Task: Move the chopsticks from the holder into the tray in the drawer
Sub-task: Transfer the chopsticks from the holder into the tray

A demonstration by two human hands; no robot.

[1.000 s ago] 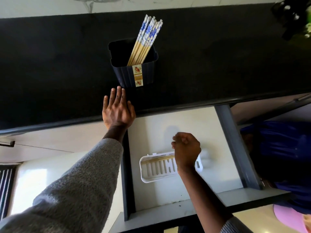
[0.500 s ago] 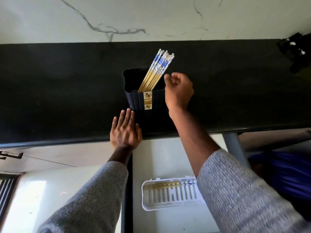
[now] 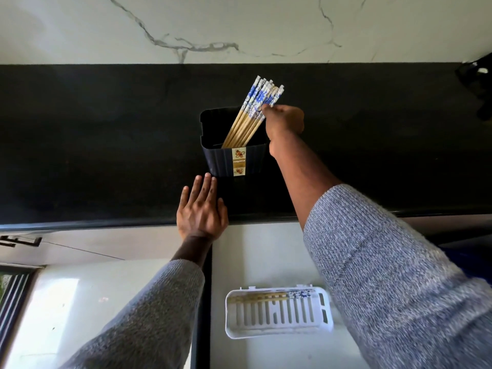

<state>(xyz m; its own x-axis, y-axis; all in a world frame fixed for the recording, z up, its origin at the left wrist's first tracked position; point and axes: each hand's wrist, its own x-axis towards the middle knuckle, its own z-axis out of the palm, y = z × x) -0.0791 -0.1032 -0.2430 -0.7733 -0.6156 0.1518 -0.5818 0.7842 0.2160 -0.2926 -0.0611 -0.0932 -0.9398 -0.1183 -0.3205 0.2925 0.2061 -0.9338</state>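
Observation:
A dark ribbed holder (image 3: 226,161) stands on the black counter, with several wooden chopsticks (image 3: 249,117) with blue-and-white tops leaning to the right inside it. My right hand (image 3: 286,121) is at the holder's right rim, its fingertips pinching the patterned part of the rightmost chopsticks. My left hand (image 3: 201,211) lies flat and open on the counter edge just in front of the holder. Below, a white slotted tray (image 3: 279,330) sits in the open drawer with chopsticks (image 3: 269,296) lying along its far side.
The black counter (image 3: 106,155) runs across the view under a white marbled wall (image 3: 239,25). The open drawer's pale floor (image 3: 255,251) has a dark left wall (image 3: 202,302). A dark object (image 3: 476,81) sits at the counter's far right.
My right hand rose from the tray in the drawer to the holder and now pinches the chopstick tops. My left hand stayed flat on the counter edge.

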